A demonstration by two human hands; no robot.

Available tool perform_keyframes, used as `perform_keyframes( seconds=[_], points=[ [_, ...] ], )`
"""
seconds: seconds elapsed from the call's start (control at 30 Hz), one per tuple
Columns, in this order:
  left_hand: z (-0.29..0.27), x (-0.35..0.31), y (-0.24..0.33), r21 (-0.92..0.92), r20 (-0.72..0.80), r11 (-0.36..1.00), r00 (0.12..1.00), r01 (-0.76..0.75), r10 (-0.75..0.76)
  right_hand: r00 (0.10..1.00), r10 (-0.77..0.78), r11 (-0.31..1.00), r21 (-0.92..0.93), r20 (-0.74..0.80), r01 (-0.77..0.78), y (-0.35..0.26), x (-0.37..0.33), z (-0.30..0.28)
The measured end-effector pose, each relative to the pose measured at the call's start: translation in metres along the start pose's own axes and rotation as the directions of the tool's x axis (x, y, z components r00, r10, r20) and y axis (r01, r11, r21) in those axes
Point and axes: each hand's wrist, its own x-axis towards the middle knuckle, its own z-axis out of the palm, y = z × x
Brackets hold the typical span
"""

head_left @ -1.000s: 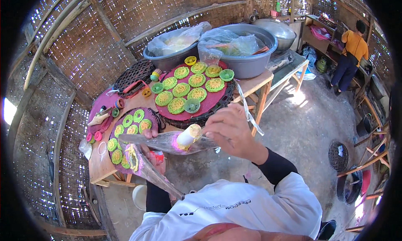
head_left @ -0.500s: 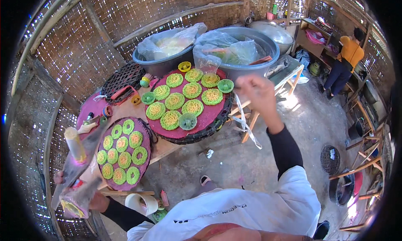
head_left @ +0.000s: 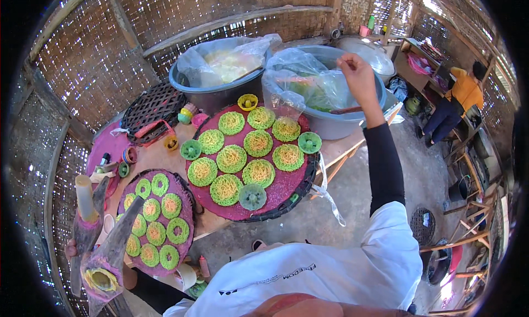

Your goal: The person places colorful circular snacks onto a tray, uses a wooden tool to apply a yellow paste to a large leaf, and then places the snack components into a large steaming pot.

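Observation:
My left hand (head_left: 130, 278), at the lower left, grips a worn two-part wooden press. One part is a plunger (head_left: 86, 198) with a pale cylinder; the other is a hollow holder (head_left: 102, 279) smeared yellow and pink inside. Much of that hand is hidden behind the wood. My right hand (head_left: 358, 77) is raised over the right basin (head_left: 330, 127), fingers pinched together; whether they hold anything is too small to see. Below it, a clear plastic bag (head_left: 300, 69) with green dough lies in the basin. A large round magenta tray (head_left: 231, 131) bears several lacy green-and-yellow dough rounds (head_left: 231, 158).
A smaller magenta tray (head_left: 184, 193) carries more rounds, some ring-shaped. Small green plastic moulds (head_left: 252, 197) sit on the large tray. A left basin (head_left: 182, 85) holds pale dough in plastic. A person in an orange top (head_left: 467, 91) stands at far right by shelves.
My right hand has risen and moved slightly right and away, over the right basin. The wooden press in my left hand has turned, its hollow part now facing up. The view has shifted slightly.

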Motion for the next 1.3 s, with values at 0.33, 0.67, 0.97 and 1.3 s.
perform_keyframes(
  seconds=[0.33, 0.67, 0.97, 1.3],
  points=[
    [-0.039, 0.008, 0.065, 0.237, 0.040, 0.969, 0.997, -0.072, 0.064, 0.995, -0.091, 0.996, 0.018, 0.033, 0.091, 0.029, 0.016, -0.053],
    [-0.069, 0.001, 0.121, 0.350, 0.030, 0.934, 0.997, -0.071, 0.064, 0.677, -0.365, 0.921, 0.145, 0.639, 0.361, -0.032, 0.002, -0.008],
    [-0.100, -0.008, 0.015, 0.064, -0.154, 0.991, 0.982, 0.116, -0.105, 0.516, -0.571, 0.810, 0.335, 0.639, 0.482, -0.146, -0.053, 0.042],
    [-0.104, -0.013, -0.118, 0.035, -0.087, 0.988, 0.986, 0.148, -0.145, 0.497, -0.604, 0.780, 0.334, 0.623, 0.529, -0.264, -0.124, 0.119]
  ],
)
